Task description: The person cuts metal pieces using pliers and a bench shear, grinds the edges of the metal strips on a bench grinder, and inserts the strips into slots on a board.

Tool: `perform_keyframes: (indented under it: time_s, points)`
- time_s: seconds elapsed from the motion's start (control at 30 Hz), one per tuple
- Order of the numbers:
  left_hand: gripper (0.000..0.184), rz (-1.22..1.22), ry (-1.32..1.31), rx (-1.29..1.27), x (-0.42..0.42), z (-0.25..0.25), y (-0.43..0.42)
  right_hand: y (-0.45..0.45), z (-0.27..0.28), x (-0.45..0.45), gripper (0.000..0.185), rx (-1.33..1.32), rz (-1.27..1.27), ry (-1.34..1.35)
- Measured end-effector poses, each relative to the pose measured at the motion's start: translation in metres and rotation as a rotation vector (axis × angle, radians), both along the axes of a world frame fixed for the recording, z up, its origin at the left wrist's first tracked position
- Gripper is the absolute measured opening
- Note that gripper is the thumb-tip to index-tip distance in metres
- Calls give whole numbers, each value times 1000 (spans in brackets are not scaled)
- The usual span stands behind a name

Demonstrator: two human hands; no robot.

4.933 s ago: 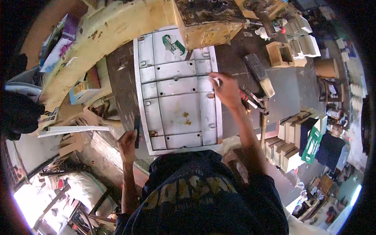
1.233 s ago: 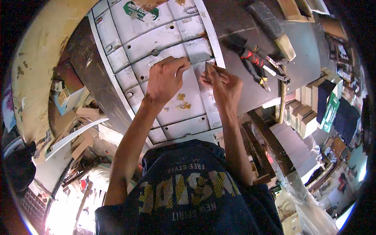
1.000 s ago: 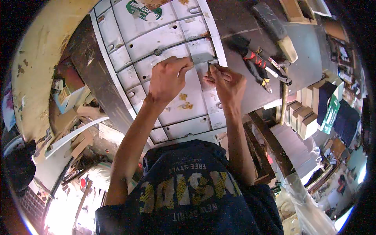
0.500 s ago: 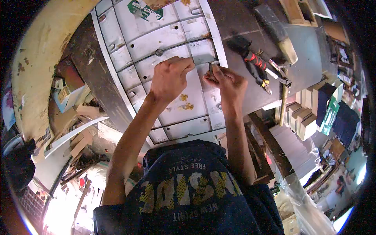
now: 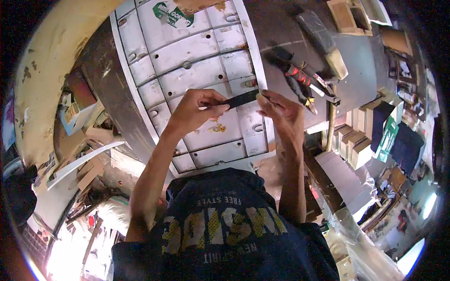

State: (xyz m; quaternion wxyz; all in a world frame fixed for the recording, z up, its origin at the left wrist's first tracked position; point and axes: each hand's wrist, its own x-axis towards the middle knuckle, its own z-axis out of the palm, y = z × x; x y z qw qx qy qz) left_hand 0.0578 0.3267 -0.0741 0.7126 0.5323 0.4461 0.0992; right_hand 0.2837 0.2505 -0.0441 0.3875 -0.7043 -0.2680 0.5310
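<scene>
Pinching a dark strip [image 5: 242, 99] over white panel [image 5: 176, 86]: left hand [image 5: 193, 110], right hand [image 5: 284, 112] (above rim [image 5: 257, 56]).

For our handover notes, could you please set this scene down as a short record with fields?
Left hand: pinches one end of the dark strip
Right hand: pinches the other end
Dark strip: held over the white panel
White panel: crossed by dark lines, green sticker on it
Right of panel: red-banded tool, dark block with pale end
</scene>
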Motion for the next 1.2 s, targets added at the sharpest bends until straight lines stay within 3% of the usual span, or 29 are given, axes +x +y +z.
perform_keyframes:
  time_s: [0.07, 0.1, 0.17, 0.2, 0.27, 0.3, 0.43, 0.5, 0.6, 0.77, 0.87, 1.0, 1.2]
  points:
    - [23, 21, -30, -67, 2, -1, -2, 4, 4, -8, 34, -27, -48, 43]
    - [23, 17, -32, -68, 4, 2, -4, 7, -1, -8, 32, -19, -29, -58]
    - [26, 316, 91, -133, 7, 11, -10, 10, -13, -10, 30, 95, -61, -205]
    - [26, 312, 90, -130, 11, 7, -16, 12, -22, -11, 30, 98, -65, -206]
    - [28, 876, -175, -291, 19, -7, -32, 15, -34, -15, 19, 145, -55, -425]
    - [31, 922, -189, -320, 20, -11, -36, 14, -35, -16, 14, 173, 22, -580]
    - [30, 953, -112, -280, 25, -17, -37, 7, -33, -21, 14, 223, -30, -594]
    - [20, 1024, -152, -278, 26, -20, -36, -2, -37, -17, 15, 273, -114, -658]
    - [18, 1044, -110, -272, 28, -24, -36, -13, -32, -9, 20, 204, -40, -695]
    - [17, 1068, -103, -253, 34, -15, -29, -22, -23, -10, 23, 208, -135, -561]
    - [17, 1090, -77, -247, 37, -15, -30, -20, -14, -13, 23, 63, -130, -406]
    - [18, 1092, -57, -256, 36, -17, -30, -8, -20, -37, 20, 238, 76, -619]
    - [19, 1075, -54, -237, 37, -11, -30, 24, -17, -62, 15, 408, 182, -770]
